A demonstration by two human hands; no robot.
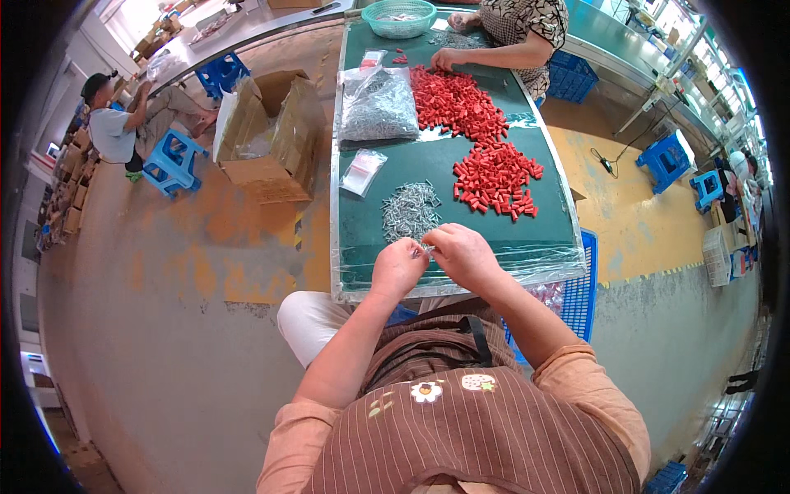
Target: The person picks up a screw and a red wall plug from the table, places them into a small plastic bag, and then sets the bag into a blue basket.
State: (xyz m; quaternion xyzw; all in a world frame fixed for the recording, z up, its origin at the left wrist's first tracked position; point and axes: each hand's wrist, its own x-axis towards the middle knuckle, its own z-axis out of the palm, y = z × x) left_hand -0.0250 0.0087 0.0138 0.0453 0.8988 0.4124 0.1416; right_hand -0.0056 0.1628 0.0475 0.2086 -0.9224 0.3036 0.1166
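My left hand (400, 268) is closed at the near edge of the green-topped table (387, 265), with a few silver screws (415, 253) showing between its fingers. Beside it, almost touching, my right hand (463, 255) pinches thumb and fingers together over something small and pale that I cannot make out. Just beyond both hands lies a loose heap of silver screws (411, 210). To the right of that heap spread short red plastic pieces (496, 179), and a larger pile of the same red pieces (455, 99) runs farther back.
A big clear bag of grey hardware (379, 105) and a small plastic packet (363, 172) lie on the table's left. At the far end, a co-worker's arm (502, 56) reaches in near a green basket (399, 18). An open carton (270, 140) stands left; a blue crate (581, 288) sits right.
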